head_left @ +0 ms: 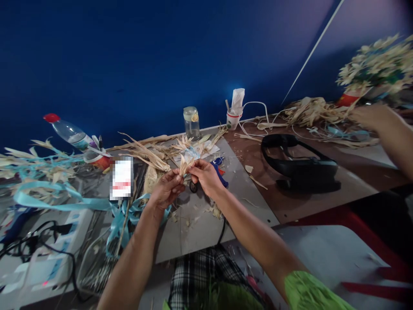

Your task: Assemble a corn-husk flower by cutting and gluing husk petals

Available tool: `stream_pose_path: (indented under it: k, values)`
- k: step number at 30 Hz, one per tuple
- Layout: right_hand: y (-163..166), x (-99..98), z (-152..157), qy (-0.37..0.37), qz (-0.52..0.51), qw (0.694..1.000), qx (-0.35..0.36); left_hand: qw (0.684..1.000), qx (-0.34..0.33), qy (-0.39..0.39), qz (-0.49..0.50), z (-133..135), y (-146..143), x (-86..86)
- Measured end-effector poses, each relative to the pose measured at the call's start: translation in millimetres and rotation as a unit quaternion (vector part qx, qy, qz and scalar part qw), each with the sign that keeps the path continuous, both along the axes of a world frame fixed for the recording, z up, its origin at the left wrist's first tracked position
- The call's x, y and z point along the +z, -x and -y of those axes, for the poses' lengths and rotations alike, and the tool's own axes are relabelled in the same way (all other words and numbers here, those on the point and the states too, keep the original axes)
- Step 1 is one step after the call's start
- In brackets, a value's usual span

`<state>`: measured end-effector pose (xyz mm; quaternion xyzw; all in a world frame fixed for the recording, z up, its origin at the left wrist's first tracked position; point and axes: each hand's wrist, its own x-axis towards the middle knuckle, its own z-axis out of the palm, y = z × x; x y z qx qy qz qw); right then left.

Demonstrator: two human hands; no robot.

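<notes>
A small pale flower [185,164] of dried husk strips stands upright between my two hands over the table's grey surface. My left hand [168,188] pinches its base from the left. Close by on the right, the fingers of my right hand [206,177] are closed on the flower's side. Just past my right hand lies a blue glue gun [222,171], partly covered by that hand. Behind the flower are more husk petals with light blue bits [192,150] on a white sheet. Long dry husks [146,150] spread to the left of them.
A lidded glass jar [192,125] and a paper cup [234,118] stand by the blue wall. To the right lie a black headset [300,168] and a husk pile [306,113], near another person's arm [383,125]. Leftward are blue ribbon [54,193], a bottle [71,133] and a power strip [69,241].
</notes>
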<state>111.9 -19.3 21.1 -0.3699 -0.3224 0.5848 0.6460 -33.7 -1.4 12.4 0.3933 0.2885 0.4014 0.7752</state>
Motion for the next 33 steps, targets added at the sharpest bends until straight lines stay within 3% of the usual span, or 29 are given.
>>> stream_pose_path:
  k: [10,25,33]
  values:
    - [1.4,1.0,1.4,0.008,-0.004,1.000,0.017,1.000,-0.020,0.022,0.006,-1.2,0.7,-2.5]
    - [3.2,0.9,3.1,0.043,-0.132,0.984,0.115,0.999,0.001,0.024,0.022,-4.0,0.8,-6.2]
    - [1.5,1.3,3.4,0.042,-0.094,0.988,0.116,0.999,0.026,0.024,0.029,-6.8,4.6,-6.5]
